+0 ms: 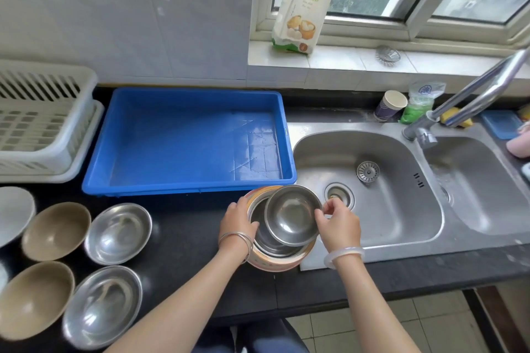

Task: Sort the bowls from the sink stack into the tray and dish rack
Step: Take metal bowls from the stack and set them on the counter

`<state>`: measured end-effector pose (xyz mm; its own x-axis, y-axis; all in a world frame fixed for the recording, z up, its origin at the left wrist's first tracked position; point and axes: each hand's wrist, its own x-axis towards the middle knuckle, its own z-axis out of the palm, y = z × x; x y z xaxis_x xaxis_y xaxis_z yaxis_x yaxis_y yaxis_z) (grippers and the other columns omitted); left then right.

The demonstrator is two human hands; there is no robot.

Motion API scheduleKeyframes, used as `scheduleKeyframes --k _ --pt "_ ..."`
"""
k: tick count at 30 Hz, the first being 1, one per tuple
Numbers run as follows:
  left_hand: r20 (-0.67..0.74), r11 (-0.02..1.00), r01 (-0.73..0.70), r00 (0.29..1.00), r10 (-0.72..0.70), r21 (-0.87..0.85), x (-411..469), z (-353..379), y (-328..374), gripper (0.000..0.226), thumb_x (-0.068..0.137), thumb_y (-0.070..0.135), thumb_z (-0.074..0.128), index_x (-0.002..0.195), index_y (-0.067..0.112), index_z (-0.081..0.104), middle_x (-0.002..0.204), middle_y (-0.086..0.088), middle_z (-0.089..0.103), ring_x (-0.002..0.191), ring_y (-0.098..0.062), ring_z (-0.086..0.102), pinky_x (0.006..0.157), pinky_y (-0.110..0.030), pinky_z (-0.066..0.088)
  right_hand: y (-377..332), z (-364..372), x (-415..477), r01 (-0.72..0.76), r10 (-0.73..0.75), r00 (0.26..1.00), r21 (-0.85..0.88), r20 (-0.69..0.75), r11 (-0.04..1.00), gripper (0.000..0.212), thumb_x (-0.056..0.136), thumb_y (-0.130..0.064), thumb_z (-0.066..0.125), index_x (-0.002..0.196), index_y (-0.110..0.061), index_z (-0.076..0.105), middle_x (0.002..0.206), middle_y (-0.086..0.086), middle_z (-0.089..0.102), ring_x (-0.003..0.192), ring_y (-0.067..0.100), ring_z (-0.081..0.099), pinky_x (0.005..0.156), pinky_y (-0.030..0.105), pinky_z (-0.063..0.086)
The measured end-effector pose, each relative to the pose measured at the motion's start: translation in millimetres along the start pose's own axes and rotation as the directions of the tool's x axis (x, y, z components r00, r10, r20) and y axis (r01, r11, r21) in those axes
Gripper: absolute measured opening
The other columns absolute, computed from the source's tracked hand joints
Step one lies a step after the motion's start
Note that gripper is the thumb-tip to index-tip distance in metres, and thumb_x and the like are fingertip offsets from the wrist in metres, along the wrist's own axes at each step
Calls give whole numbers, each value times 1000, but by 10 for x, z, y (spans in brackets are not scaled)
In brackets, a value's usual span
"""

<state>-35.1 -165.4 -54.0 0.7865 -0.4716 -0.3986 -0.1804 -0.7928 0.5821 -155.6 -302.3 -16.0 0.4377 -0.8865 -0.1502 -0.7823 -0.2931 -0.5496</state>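
Note:
A stack of bowls [275, 259] is held over the counter edge beside the sink [370, 152]; its outer bowl is orange and cream, with steel bowls nested inside. My left hand [238, 221] grips the stack's left rim. My right hand [337, 221] pinches the right rim of the top small steel bowl [291, 213], which sits tilted and lifted off the stack. The blue tray [189, 137] lies behind the stack with nothing in it. At far left stands the white dish rack [43, 120], also holding nothing.
Two steel bowls [118, 233] [102, 306], two tan bowls [56, 231] [34, 299] and a white dish [13, 213] sit on the black counter at left. The faucet [470, 97] reaches over the double sink. A paper cup [391, 104] and flour bag [305, 6] stand behind.

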Motion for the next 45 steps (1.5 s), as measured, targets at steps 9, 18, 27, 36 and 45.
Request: scheduleKeyframes --k 9,18,27,36,45 --pt "-78 997 4 997 2 77 7 -74 131 28 85 8 51 112 15 47 103 -6 63 87 -24 62 69 -33 52 65 -142 -13 -46 45 999 127 12 991 11 80 -15 62 72 -15 53 69 -5 57 72 24 53 65 27 33" --pt "-209 994 -85 973 98 71 -67 -188 209 8 86 15 52 94 12 55 101 -6 59 86 -20 51 68 -27 40 49 -290 29 -78 67 996 227 53 971 10 78 -15 63 71 -15 55 73 2 64 76 33 66 77 43 53" --pt "-308 986 -66 951 16 -153 -135 -437 159 9 86 16 54 81 13 60 78 -3 68 73 -22 62 64 -31 52 -131 -396 128 -48 -3 992 414 123 909 15 78 -10 67 72 -23 62 69 -4 66 66 16 64 71 44 60" --pt "-442 947 15 882 -164 -320 -502 -936 -433 7 82 11 60 80 15 65 71 8 62 69 -14 60 66 -24 45 -738 -165 158 57 -218 938 501 268 864 8 81 -11 66 84 -17 70 72 0 70 59 10 64 57 25 55" --pt "-423 890 251 808 -410 -381 -1053 -846 -1251 6 83 11 61 83 15 65 74 6 62 77 -15 60 69 -26 44 -1310 854 -89 180 -315 783 289 537 940 13 79 -9 61 89 -11 68 76 5 67 66 23 64 67 39 59"
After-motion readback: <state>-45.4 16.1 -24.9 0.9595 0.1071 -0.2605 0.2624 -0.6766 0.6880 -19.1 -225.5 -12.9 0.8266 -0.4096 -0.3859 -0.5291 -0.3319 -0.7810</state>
